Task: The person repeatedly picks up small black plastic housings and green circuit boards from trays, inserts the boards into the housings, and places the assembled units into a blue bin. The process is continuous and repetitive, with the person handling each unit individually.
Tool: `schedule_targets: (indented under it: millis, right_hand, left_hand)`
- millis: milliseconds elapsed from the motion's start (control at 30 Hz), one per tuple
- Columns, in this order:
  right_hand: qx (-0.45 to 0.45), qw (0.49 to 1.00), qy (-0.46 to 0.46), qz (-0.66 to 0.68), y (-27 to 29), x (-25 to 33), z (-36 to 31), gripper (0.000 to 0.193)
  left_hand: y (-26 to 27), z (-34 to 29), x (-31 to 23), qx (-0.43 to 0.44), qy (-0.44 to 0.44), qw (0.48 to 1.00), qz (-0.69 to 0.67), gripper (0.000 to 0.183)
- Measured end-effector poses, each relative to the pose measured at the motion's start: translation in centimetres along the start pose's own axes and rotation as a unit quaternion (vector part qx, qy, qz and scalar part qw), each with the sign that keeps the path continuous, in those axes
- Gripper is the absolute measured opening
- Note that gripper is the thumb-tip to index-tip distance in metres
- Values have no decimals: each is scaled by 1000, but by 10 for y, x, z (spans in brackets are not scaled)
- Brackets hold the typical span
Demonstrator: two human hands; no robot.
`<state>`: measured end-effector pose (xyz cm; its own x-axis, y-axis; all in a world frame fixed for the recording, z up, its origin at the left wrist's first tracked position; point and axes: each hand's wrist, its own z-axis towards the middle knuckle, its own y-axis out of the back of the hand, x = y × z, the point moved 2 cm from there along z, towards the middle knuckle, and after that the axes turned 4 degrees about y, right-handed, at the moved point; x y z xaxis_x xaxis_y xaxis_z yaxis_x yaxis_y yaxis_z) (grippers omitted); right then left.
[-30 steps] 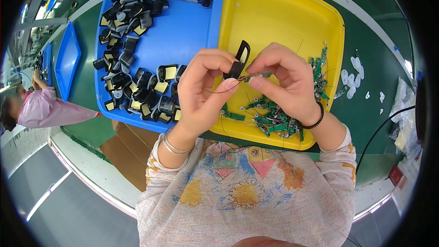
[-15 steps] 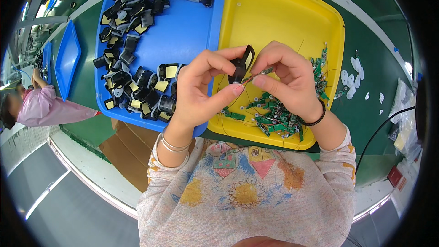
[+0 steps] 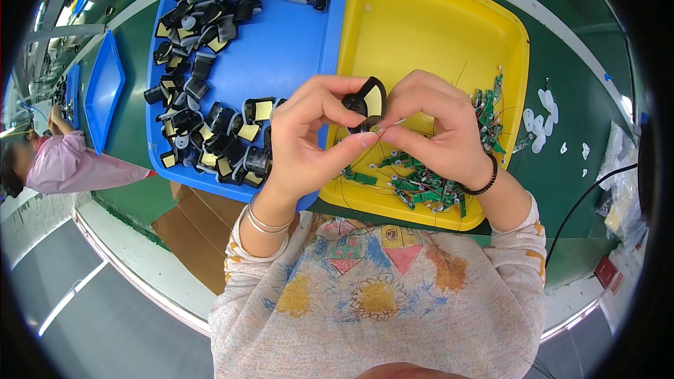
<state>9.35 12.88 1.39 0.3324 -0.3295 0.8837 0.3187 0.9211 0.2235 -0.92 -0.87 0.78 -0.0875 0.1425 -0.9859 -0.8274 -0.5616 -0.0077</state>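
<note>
Between the thumb and fingers of my left hand (image 3: 309, 130) is a black plastic housing (image 3: 357, 103) with a cream-coloured pad on its upright flap. Thin red and dark wires (image 3: 382, 131) run out by the housing's lower edge. My right hand (image 3: 439, 126) is closed in a pinch on these wires, its fingertips close against the housing. Most of what the right fingers grip is hidden, and I cannot see the circuit board's end. Below both hands lies a pile of small green circuit boards (image 3: 428, 181) with thin wires, in the yellow tray (image 3: 414, 14).
A blue tray (image 3: 281, 49) on the left holds many similar black housings (image 3: 225, 123). White oval pieces (image 3: 538, 124) lie on the green table (image 3: 562, 189) at right, near clear plastic bags (image 3: 618, 168). Far left, a person in pink (image 3: 77, 161) works beside another blue tray (image 3: 104, 95).
The black housing has turned so its cream pad faces me more. My right fingers have drawn closer to it, and the small green board they held is no longer visible.
</note>
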Motion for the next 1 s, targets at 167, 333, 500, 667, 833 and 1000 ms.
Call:
schedule_targets:
  millis: [167, 333, 500, 667, 833, 1000]
  right_hand:
    - [-28, 996, -9, 89, -2, -6, -6, 11]
    - [-104, 938, -112, 313, -5, -12, -6, 7]
    - [-78, 897, -212, 380, -9, -13, -6, 10]
    - [25, 962, -184, 200, -3, -10, -7, 17]
    - [1, 961, -211, 178, 4, -7, -5, 19]
    - [16, 947, -237, 215, 4, -7, -6, 21]
  left_hand:
    - [-1, 0, 2, -3, 16, 1000, -20, 18]
    - [-2, 1, 3, -24, 37, 998, -39, 19]
    - [0, 0, 3, -24, 24, 999, -23, 20]
    - [-2, 1, 3, -23, 62, 997, -47, 23]
    - [-1, 5, 0, 33, 31, 995, 92, 30]
    - [8, 0, 8, 27, 43, 990, 129, 34]
